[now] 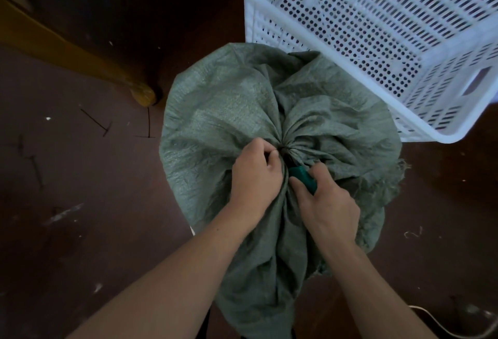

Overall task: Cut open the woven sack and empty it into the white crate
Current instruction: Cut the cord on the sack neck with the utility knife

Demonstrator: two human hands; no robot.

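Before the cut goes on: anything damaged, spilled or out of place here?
The woven sack is frayed along its right edge, loose threads sticking out. No spill shows; the white crate beside it is empty.

Grey-green woven sack (237, 112); white perforated crate (377, 42); teal tool handle (303, 178); brown floor (80, 203).

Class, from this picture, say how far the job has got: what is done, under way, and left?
Done: only the setup; the green woven sack stands by the white crate, its neck gathered shut. Under way: the left hand pinches the neck while the right hand holds a green-handled tool against it. Left: cutting it open and tipping it out; the crate looks empty.
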